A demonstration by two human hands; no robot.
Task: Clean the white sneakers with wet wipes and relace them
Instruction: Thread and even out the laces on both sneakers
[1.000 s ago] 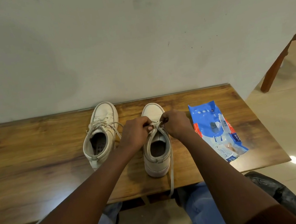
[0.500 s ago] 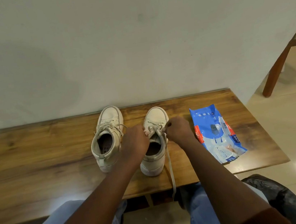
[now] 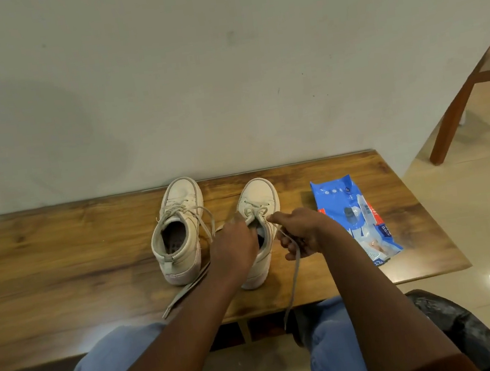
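At the sneaker (image 3: 257, 191) beside the wipes pack (image 3: 336, 192), my left hand (image 3: 236, 245) pinches its lace (image 3: 292, 282); my right hand (image 3: 304, 233) grips the same lace.

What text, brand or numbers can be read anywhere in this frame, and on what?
No text here is clear enough to quote.
On the wet wipes pack: white print on the blue front and white letters on a red strip, all too blurred to read.
On the left sneaker and the right sneaker: no lettering or logo visible.
On the table and the wall: no text.
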